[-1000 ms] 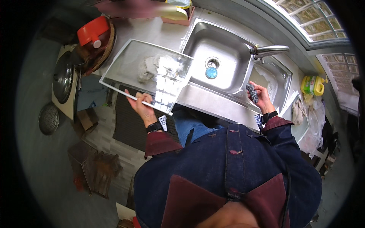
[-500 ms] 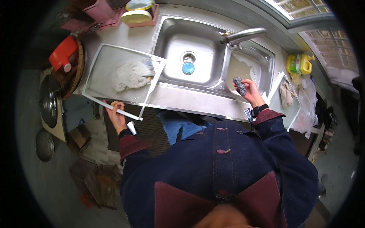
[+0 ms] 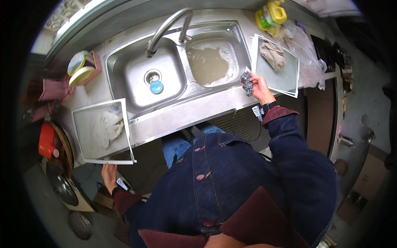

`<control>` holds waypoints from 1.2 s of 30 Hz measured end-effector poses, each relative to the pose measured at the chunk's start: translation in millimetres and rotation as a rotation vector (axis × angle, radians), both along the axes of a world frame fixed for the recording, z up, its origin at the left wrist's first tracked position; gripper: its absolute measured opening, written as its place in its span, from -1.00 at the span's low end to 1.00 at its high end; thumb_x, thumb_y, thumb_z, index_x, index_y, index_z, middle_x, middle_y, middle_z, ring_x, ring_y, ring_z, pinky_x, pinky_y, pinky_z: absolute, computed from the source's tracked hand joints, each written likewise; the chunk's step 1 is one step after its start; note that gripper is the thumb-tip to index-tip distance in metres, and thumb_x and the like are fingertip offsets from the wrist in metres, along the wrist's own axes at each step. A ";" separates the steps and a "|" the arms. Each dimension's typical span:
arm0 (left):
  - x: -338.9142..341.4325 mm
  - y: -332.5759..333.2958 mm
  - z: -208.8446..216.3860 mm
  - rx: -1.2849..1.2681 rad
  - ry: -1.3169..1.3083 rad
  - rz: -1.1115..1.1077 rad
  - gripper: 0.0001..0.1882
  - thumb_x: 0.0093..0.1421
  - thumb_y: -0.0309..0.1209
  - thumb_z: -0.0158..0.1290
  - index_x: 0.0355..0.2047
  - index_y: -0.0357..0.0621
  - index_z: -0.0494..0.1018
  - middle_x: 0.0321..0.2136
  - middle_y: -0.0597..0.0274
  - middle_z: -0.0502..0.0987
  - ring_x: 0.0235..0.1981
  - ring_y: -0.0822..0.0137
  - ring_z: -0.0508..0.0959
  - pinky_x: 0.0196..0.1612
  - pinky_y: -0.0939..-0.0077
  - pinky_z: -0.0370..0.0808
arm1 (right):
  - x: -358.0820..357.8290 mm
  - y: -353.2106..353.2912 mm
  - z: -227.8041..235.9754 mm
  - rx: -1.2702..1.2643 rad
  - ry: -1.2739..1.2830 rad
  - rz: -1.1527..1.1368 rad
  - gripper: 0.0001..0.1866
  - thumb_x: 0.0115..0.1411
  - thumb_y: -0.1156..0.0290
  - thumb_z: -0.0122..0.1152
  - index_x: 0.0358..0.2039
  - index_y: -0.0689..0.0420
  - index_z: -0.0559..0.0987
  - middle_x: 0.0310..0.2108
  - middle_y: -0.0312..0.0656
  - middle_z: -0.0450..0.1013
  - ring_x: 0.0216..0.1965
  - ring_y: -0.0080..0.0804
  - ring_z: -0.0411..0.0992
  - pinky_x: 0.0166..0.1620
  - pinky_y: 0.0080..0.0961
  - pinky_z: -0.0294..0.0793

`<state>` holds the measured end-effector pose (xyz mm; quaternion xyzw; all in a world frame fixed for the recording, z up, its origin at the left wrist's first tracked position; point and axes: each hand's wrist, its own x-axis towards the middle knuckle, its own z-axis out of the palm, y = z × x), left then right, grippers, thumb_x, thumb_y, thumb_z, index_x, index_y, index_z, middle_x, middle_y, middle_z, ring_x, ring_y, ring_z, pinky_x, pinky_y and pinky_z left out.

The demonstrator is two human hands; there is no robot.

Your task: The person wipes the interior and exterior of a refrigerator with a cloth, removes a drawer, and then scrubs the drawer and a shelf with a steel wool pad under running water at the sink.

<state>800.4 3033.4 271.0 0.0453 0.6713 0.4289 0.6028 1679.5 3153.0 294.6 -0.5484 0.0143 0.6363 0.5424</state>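
My right hand is closed around a grey steel wool scrubber, held over the front rim at the right end of the sink. Beside it lie white-edged glass panels with a crumpled beige cloth on top. At the left, a white-framed glass shelf lies on the counter, its near edge jutting past the counter front. A wet whitish cloth rests on that shelf. My left hand has its fingers stretched up to the shelf's near edge, the fingertips touching it.
A steel double sink has murky, foamy water in its right basin. In the left basin a blue round piece sits by the drain. The faucet arches over it. A yellow jug and a red-orange container flank the counter.
The view has swung to the right. My right hand has carried the scrubber from over the right basin toward the glass panels. My left hand's fingers have straightened at the shelf's edge.
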 end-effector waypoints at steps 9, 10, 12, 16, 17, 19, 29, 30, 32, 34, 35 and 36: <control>84.6 93.7 85.1 0.101 0.477 -0.142 -0.42 0.36 -0.44 0.04 0.35 -0.24 0.20 0.14 -0.13 0.47 0.03 0.15 0.59 -0.02 0.38 0.49 | 44.3 -87.9 14.9 0.029 0.027 -0.360 -0.41 0.08 0.37 0.03 0.18 0.19 0.36 -0.22 0.05 0.51 -0.31 -0.01 0.51 -0.31 -0.13 0.55; 108.7 109.3 94.0 0.199 0.363 -0.230 -0.46 0.37 -0.41 0.04 0.32 -0.25 0.25 0.11 -0.10 0.50 0.04 0.20 0.59 -0.03 0.42 0.47 | 52.2 -94.7 14.5 0.023 -0.005 -0.367 -0.56 0.19 0.23 0.04 0.01 0.22 0.46 -0.31 0.02 0.53 -0.35 -0.03 0.51 -0.35 -0.13 0.52; 164.6 137.9 109.6 0.369 0.101 -0.456 -0.49 0.38 -0.40 0.04 0.29 -0.26 0.29 0.05 -0.05 0.55 0.01 0.25 0.61 -0.07 0.47 0.50 | 75.9 -107.3 12.8 -0.062 -0.043 -0.386 -0.61 0.24 0.15 0.07 -0.13 0.22 0.49 -0.39 0.00 0.52 -0.41 -0.07 0.50 -0.38 -0.16 0.52; 297.7 173.9 126.1 0.423 -0.058 -0.724 -0.56 0.39 -0.42 0.03 0.23 -0.32 0.34 -0.06 0.02 0.61 -0.14 0.32 0.66 -0.19 0.65 0.55 | 130.6 -128.1 5.5 -0.159 -0.170 -0.567 -0.72 0.16 0.19 0.30 -0.46 0.14 0.51 -0.62 -0.11 0.46 -0.67 -0.20 0.43 -0.62 -0.26 0.42; 330.4 180.4 127.5 0.382 -0.059 -0.794 -0.55 0.39 -0.41 0.02 0.24 -0.33 0.33 -0.06 0.02 0.60 -0.15 0.34 0.66 -0.19 0.67 0.54 | 142.8 -128.9 4.4 -0.213 -0.231 -0.627 -0.75 0.13 0.24 0.33 -0.47 0.13 0.51 -0.63 -0.11 0.45 -0.68 -0.22 0.42 -0.64 -0.28 0.41; 396.6 188.1 126.6 0.354 -0.089 -0.885 -0.59 0.39 -0.45 0.01 0.20 -0.34 0.36 -0.12 0.02 0.62 -0.19 0.35 0.66 -0.21 0.65 0.55 | 164.7 -122.5 4.5 -0.262 -0.427 -0.506 -0.82 0.06 0.34 0.33 -0.49 0.15 0.53 -0.65 -0.17 0.41 -0.69 -0.27 0.41 -0.63 -0.32 0.42; 680.7 185.9 77.4 0.197 -0.331 -1.375 -0.60 0.39 -0.41 0.03 0.19 -0.27 0.38 -0.11 0.11 0.62 -0.15 0.36 0.63 -0.13 0.51 0.51 | 243.7 28.4 -21.3 -0.131 -1.417 0.338 0.18 -0.09 0.07 0.53 0.41 0.29 0.08 0.26 0.22 0.32 0.17 0.09 0.43 0.21 -0.27 0.38; 701.5 186.8 68.5 0.195 -0.298 -1.388 -0.58 0.38 -0.40 0.03 0.21 -0.28 0.36 -0.07 0.08 0.59 -0.13 0.33 0.63 -0.11 0.48 0.52 | 246.4 33.7 -25.6 -0.090 -1.415 0.421 0.10 -0.08 0.07 0.51 0.38 0.25 0.15 0.19 0.20 0.39 0.14 0.09 0.45 0.18 -0.28 0.41; 738.4 186.2 47.7 0.190 -0.233 -1.403 -0.50 0.37 -0.41 0.05 0.27 -0.33 0.28 0.04 0.00 0.52 -0.04 0.24 0.60 -0.04 0.38 0.54 | 246.2 38.2 -29.0 -0.150 -1.342 0.561 -0.20 -0.06 0.12 0.42 0.16 0.28 0.45 -0.06 0.26 0.54 0.01 0.09 0.52 0.09 -0.24 0.48; 764.7 182.9 27.8 0.129 -0.247 -1.333 -0.42 0.33 -0.44 0.06 0.31 -0.38 0.20 0.10 -0.06 0.46 -0.01 0.20 0.57 0.01 0.30 0.54 | 242.0 38.9 -19.8 -0.044 -1.091 0.421 -0.52 -0.02 0.19 0.37 -0.22 0.36 0.62 -0.34 0.07 0.61 -0.28 -0.08 0.61 -0.16 -0.27 0.57; 775.2 180.6 19.0 0.098 -0.253 -1.299 -0.39 0.32 -0.45 0.07 0.32 -0.40 0.18 0.13 -0.08 0.43 -0.01 0.20 0.56 0.02 0.28 0.54 | 238.8 40.7 -10.2 -0.085 -0.936 0.344 -0.57 -0.02 0.22 0.37 -0.30 0.38 0.63 -0.42 -0.01 0.61 -0.39 -0.13 0.61 -0.24 -0.29 0.58; 784.7 177.3 11.2 0.083 -0.228 -1.290 -0.36 0.31 -0.46 0.08 0.33 -0.41 0.16 0.14 -0.09 0.42 -0.01 0.20 0.56 0.02 0.27 0.54 | 234.3 44.2 1.7 0.014 -0.693 0.233 -0.62 0.01 0.23 0.40 -0.34 0.34 0.63 -0.51 -0.16 0.57 -0.54 -0.33 0.55 -0.46 -0.37 0.54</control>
